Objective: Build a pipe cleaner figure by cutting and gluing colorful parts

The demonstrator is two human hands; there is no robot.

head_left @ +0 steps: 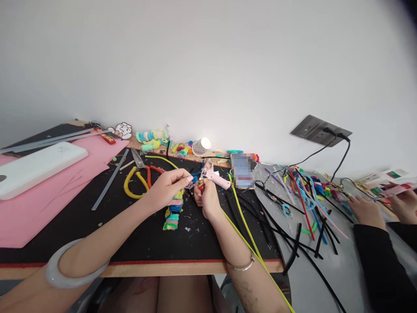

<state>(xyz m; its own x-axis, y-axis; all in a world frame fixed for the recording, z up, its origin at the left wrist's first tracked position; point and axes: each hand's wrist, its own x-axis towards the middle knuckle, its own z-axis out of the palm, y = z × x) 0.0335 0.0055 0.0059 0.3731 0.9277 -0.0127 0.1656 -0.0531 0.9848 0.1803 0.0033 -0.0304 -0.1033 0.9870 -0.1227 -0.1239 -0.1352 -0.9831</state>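
My left hand (171,187) is closed in a pinch above the mat, with a small blue piece (194,178) at its fingertips. Close beside it, my right hand (209,200) is wrapped round a small red object (201,186), mostly hidden by the fingers; its kind is unclear. Just beyond that hand lies a pink glue gun (215,176), nozzle end to the left. Below my left hand, a striped bundle of coloured pipe cleaners (173,213) rests on the black mat (137,234).
Yellow-and-red-handled pliers (135,182) lie left, near pink sheets (65,191) and a white device (42,167). Behind stand a paper cup (202,146) and a phone (243,171). Loose pipe cleaners (306,191) spread right, beside another person's hands (366,212).
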